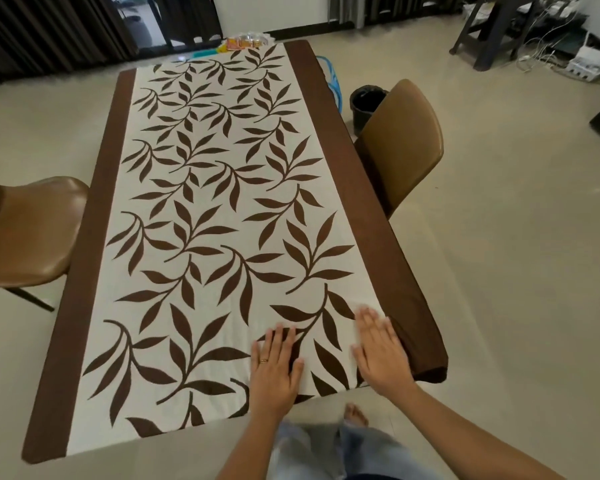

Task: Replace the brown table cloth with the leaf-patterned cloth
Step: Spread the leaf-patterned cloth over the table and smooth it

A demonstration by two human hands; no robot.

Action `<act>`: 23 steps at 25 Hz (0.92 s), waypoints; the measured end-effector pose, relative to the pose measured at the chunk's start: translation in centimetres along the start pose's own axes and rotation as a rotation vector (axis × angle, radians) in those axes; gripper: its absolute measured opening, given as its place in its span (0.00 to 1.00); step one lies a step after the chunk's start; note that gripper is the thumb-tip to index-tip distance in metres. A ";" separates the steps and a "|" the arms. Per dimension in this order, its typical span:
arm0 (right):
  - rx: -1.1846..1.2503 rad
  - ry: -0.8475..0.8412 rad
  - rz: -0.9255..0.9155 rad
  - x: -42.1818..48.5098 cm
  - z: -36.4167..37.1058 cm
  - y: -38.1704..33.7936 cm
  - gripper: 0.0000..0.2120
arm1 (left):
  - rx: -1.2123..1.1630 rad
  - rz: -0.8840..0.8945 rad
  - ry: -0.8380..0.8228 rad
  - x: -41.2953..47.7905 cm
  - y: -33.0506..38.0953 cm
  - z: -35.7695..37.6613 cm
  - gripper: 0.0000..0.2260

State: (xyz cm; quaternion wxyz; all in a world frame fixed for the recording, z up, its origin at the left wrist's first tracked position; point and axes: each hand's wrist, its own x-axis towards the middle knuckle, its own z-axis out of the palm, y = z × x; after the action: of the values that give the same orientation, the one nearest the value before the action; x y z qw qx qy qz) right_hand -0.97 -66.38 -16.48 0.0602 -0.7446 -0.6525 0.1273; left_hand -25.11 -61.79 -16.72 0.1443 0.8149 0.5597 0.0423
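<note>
Two hands flat on the leaf-patterned cloth [201, 209] at the near right corner of the tabletop, fingers straight and spread, palms down, holding nothing. Left hand [274, 365] pressed on the cream field over a leaf print; right hand [381, 351] just beside the brown border strip, its outline slightly blurred. Cloth already laid along the whole length of the tabletop, brown borders down both long sides, right border draped over the edge and bunched in a soft fold at the near right corner [426, 358]. No separate brown table cloth to be told apart from the borders; hidden beneath or already off, cannot tell.

Likely step in hand: smoothing and squaring. To do well: sweep outward from the middle toward the edge, palms light and flat, so that air and creases leave at the border rather than gather under the fingers. Check equal overhang left and right against the long edges. Ease the bunched corner fold down over the edge instead of dragging, lest the whole cloth slip sideways. Brown chairs [402, 133] close on both sides; mind snagging the hanging border.
</note>
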 end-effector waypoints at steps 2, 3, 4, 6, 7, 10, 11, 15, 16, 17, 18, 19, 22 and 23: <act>-0.025 -0.008 0.050 -1.2 -1.2 3.1 0.29 | 0.007 -0.002 -0.001 -0.6 0.1 -0.1 0.26; -0.025 -0.016 0.079 -1.8 -1.9 4.5 0.29 | 0.009 -0.006 -0.004 -0.9 0.1 -0.1 0.26; -0.017 -0.037 0.108 -2.2 -2.4 5.7 0.29 | 0.003 -0.012 -0.010 -1.1 0.1 -0.1 0.27; 0.009 -0.081 0.152 -2.6 -3.2 6.7 0.30 | -0.021 -0.019 -0.014 -1.0 0.5 -0.2 0.27; 0.016 -0.087 0.156 -2.6 -3.2 6.4 0.30 | -0.038 -0.023 -0.015 -0.7 1.2 -0.3 0.27; 0.014 -0.084 0.044 -1.1 -2.8 3.7 0.30 | -0.085 0.013 -0.020 1.2 5.1 0.1 0.27; 0.003 -0.086 -0.002 -0.4 -2.6 2.8 0.30 | -0.088 0.032 -0.032 2.1 6.5 0.3 0.27; -0.024 -0.108 -0.045 2.4 -2.6 3.0 0.31 | 0.013 0.054 -0.031 4.3 8.4 1.2 0.27; -0.035 -0.116 -0.035 2.3 -2.6 3.9 0.32 | 0.036 0.058 -0.024 4.0 7.9 1.5 0.27; -0.041 -0.118 -0.013 2.0 -2.6 4.9 0.33 | 0.049 0.063 -0.022 3.6 7.5 1.7 0.27; -0.032 -0.109 0.022 1.7 -2.8 5.9 0.33 | 0.046 0.066 -0.022 3.4 7.2 1.8 0.27; -0.006 -0.109 0.062 1.3 -3.0 6.9 0.34 | 0.038 0.063 -0.024 3.4 7.1 1.7 0.27; 0.079 -0.135 0.098 0.6 -4.0 10.1 0.38 | 0.042 0.055 -0.020 3.6 7.3 1.8 0.27; 0.099 -0.158 0.055 0.5 -4.5 10.9 0.39 | 0.046 0.050 -0.010 3.5 7.4 1.8 0.27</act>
State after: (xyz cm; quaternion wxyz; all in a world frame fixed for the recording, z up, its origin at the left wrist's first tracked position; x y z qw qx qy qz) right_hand 10.72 -67.06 -15.00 0.0418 -0.7462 -0.6273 0.2192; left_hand -16.72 -61.34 -16.66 0.1272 0.8320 0.5393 0.0291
